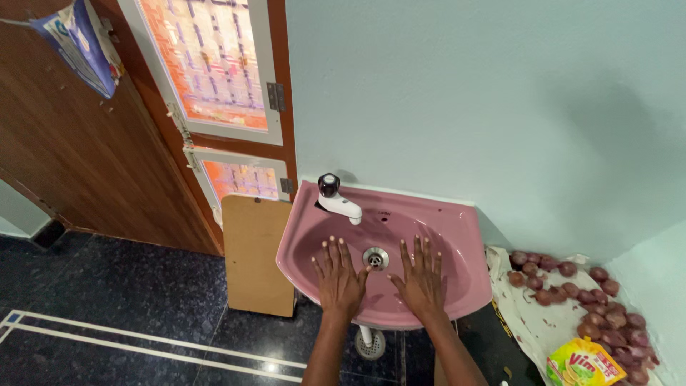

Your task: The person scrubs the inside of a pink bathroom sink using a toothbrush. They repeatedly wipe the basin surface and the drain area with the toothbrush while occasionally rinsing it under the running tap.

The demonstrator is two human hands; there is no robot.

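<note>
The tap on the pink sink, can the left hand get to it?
Probably yes. The left hand is spread flat over the sink, with nothing between it and the white tap just beyond its fingertips.

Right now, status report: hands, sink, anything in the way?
Left hand and right hand open, flat, palms down over pink sink. White tap shows no water. Drain uncovered between hands.

The pink basin (457,236) was seen to be glazed ceramic, smooth and glossy. Its drain ring (375,257) looked like polished metal, the tap (337,199) like shiny white plastic with a dark knob. The board (255,254) appeared to be matt, unfinished wood. The dark floor (128,286) was polished, speckled stone, and the wall (464,93) was matt painted.
</note>
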